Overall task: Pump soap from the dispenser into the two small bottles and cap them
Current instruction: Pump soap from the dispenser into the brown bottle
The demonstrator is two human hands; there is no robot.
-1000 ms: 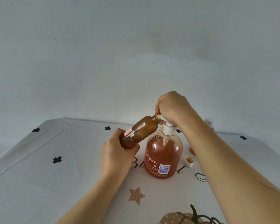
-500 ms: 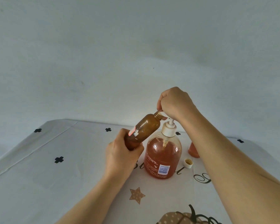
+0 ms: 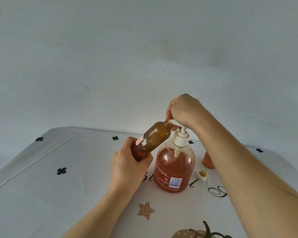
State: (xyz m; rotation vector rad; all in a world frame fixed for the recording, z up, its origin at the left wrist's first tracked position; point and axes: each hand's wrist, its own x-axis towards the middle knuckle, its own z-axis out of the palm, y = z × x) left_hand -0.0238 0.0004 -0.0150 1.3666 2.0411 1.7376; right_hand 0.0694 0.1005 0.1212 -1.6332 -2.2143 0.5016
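White printed tablecloth (image 3: 58, 194) carries clear round plastic soap dispenser (image 3: 174, 169), upright. R hand (image 3: 184, 110) fingers curled over white pump head (image 3: 175, 122); L hand (image 3: 127, 167) clamped round tilted small amber plastic bottle (image 3: 153, 140), neck at spout. Risk: neck slips off mid-press, soap spills.

A single head-worn camera looks forward and slightly down, close over the table (image 3: 62, 191), which fills 6 o'clock; the wall (image 3: 144, 52) fills 12 o'clock.

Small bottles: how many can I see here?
2. An amber bottle tilts in the left grip, its mouth at the pump head; an orange bottle stands on the tablecloth behind the right forearm, mostly hidden.
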